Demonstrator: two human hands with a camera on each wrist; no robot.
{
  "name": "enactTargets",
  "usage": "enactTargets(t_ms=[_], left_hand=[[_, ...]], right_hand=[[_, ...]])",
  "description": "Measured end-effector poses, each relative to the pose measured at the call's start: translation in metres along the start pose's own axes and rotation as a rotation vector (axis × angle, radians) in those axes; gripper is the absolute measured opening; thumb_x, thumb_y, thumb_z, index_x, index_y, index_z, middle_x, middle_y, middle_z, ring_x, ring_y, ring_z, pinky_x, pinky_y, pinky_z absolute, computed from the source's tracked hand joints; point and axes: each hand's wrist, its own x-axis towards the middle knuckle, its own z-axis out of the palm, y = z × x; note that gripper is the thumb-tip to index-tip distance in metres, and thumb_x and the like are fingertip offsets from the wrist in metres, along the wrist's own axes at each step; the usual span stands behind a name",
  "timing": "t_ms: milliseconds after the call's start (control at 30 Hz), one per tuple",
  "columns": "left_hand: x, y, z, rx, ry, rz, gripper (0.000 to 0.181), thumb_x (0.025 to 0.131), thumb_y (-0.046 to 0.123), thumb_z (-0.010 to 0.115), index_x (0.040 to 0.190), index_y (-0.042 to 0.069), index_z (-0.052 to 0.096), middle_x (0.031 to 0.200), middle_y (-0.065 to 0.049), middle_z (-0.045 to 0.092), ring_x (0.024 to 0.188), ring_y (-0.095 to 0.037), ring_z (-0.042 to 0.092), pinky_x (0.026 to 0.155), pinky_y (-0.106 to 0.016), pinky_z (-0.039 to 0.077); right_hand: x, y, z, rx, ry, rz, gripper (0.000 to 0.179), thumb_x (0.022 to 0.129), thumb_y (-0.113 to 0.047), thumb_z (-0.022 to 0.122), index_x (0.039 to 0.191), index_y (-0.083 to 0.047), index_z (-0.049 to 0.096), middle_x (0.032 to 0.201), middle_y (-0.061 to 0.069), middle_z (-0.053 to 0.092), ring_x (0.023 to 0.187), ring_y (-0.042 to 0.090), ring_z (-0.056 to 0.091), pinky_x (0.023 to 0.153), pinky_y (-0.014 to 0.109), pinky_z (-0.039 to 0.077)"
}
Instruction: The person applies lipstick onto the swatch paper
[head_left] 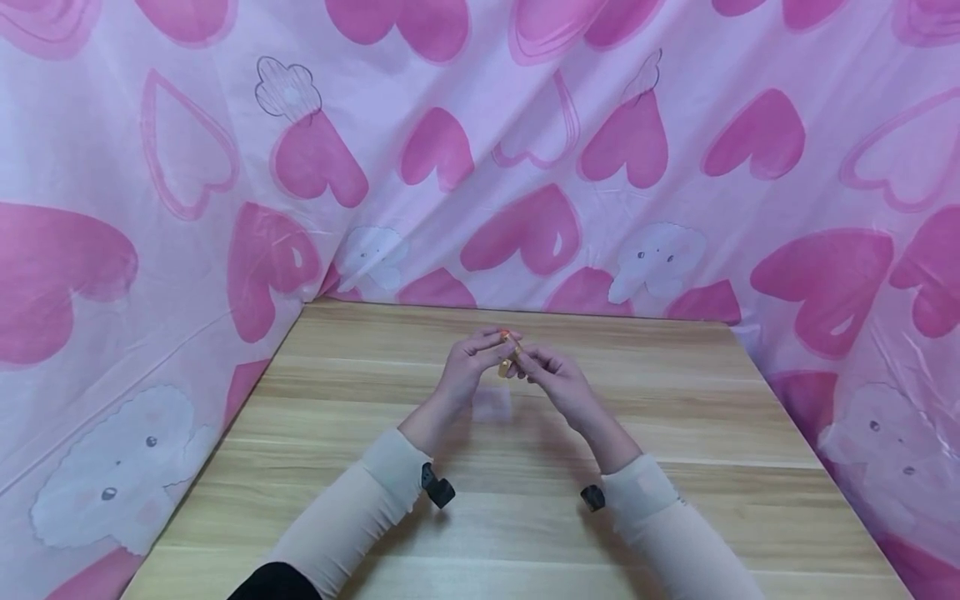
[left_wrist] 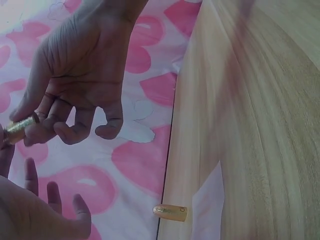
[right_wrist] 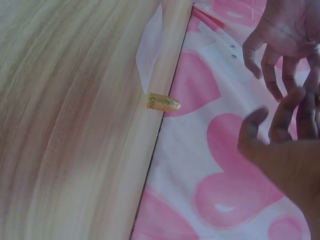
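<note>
Both hands meet over the far half of the table around a small gold lipstick (left_wrist: 21,130) with a red tip showing in the head view. My right hand (head_left: 558,379) pinches the gold tube between thumb and forefinger, its other fingers loosely bent. From the other side, the fingertips of my left hand (head_left: 468,362) grip the tube's upper end, near the red; the frame edge cuts off that end in the left wrist view. A gold cap (right_wrist: 162,102) with dark lettering stands upright on the table just below the hands.
A pale, thin square sheet (head_left: 491,404) lies on the wooden table (head_left: 675,467) near the cap. Pink heart-patterned curtain (head_left: 525,225) hangs behind the table and along its sides. Each sleeve carries a small black camera (head_left: 438,487) at the wrist.
</note>
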Motion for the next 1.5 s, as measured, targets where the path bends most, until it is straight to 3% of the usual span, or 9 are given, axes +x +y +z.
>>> enactTargets(t_ms=[100,167,300,433,633,967,1233,1367,1500], left_hand=[[0.000,-0.001,0.000,0.000,0.013,-0.005,0.038,0.092,0.030,0.073,0.121,0.005,0.073,0.126,-0.001,0.065,0.126,-0.018,0.052,0.110,-0.048,0.032],[0.000,0.000,0.000,-0.005,0.003,-0.004,0.037,0.093,0.029,0.072,0.122,0.006,0.072,0.126,0.000,0.065,0.126,-0.018,0.052,0.110,-0.048,0.031],[-0.002,0.005,0.000,-0.058,-0.077,0.000,0.032,0.096,0.025,0.068,0.122,0.007,0.072,0.128,-0.002,0.064,0.127,-0.021,0.051,0.110,-0.051,0.032],[-0.005,0.012,0.000,-0.152,-0.220,0.010,0.023,0.099,0.018,0.061,0.117,0.013,0.075,0.134,-0.006,0.061,0.132,-0.025,0.048,0.112,-0.053,0.030],[-0.005,0.016,-0.002,-0.182,-0.372,0.060,0.021,0.099,0.020,0.061,0.113,0.018,0.077,0.140,-0.010,0.055,0.136,-0.029,0.043,0.116,-0.053,0.023],[-0.004,0.014,-0.003,-0.150,-0.377,0.046,0.019,0.097,0.026,0.064,0.110,0.025,0.077,0.140,-0.009,0.054,0.138,-0.028,0.041,0.116,-0.054,0.020],[-0.003,0.013,-0.003,-0.129,-0.324,0.036,0.039,0.095,0.027,0.067,0.121,-0.003,0.069,0.142,-0.017,0.053,0.136,-0.027,0.043,0.116,-0.055,0.019],[-0.003,0.014,-0.004,-0.104,-0.295,0.022,0.037,0.095,0.029,0.068,0.119,0.001,0.070,0.142,-0.017,0.054,0.136,-0.025,0.043,0.115,-0.057,0.019],[-0.003,0.015,-0.003,-0.078,-0.260,0.018,0.033,0.097,0.024,0.066,0.120,0.001,0.070,0.135,-0.006,0.060,0.135,-0.024,0.045,0.114,-0.056,0.022]], right_hand=[[0.000,-0.001,0.002,-0.018,0.027,-0.005,0.034,0.104,-0.028,0.058,0.120,0.001,0.065,0.103,0.022,0.070,0.100,0.027,0.062,0.090,0.039,0.049],[-0.001,-0.001,0.001,0.018,-0.019,-0.001,0.034,0.106,-0.031,0.053,0.120,-0.003,0.066,0.104,0.019,0.070,0.101,0.027,0.062,0.091,0.044,0.049],[-0.003,0.001,-0.005,0.234,-0.265,0.036,0.048,0.111,-0.040,0.031,0.122,-0.007,0.063,0.102,0.006,0.068,0.100,0.021,0.061,0.090,0.046,0.048],[-0.004,0.003,-0.010,0.503,-0.545,0.070,0.060,0.111,-0.044,0.017,0.121,-0.006,0.062,0.103,0.005,0.068,0.101,0.020,0.060,0.087,0.042,0.047],[-0.003,0.001,-0.008,0.645,-0.708,0.036,0.049,0.111,-0.038,0.023,0.115,-0.010,0.063,0.102,0.003,0.066,0.100,0.019,0.057,0.088,0.041,0.046],[-0.008,-0.003,-0.009,0.555,-0.631,0.047,0.034,0.112,-0.030,0.029,0.108,-0.012,0.057,0.100,0.001,0.059,0.099,0.020,0.054,0.087,0.040,0.046],[-0.007,-0.003,-0.009,0.500,-0.585,0.045,0.033,0.112,-0.029,0.030,0.109,-0.011,0.057,0.102,0.002,0.057,0.098,0.021,0.053,0.087,0.040,0.045],[-0.007,-0.006,-0.008,0.442,-0.524,0.063,0.032,0.112,-0.029,0.031,0.108,-0.011,0.058,0.101,0.003,0.055,0.097,0.021,0.052,0.087,0.039,0.045],[-0.007,-0.007,-0.008,0.405,-0.467,0.074,0.033,0.112,-0.029,0.031,0.111,-0.011,0.059,0.101,0.003,0.055,0.096,0.021,0.053,0.087,0.038,0.046]])
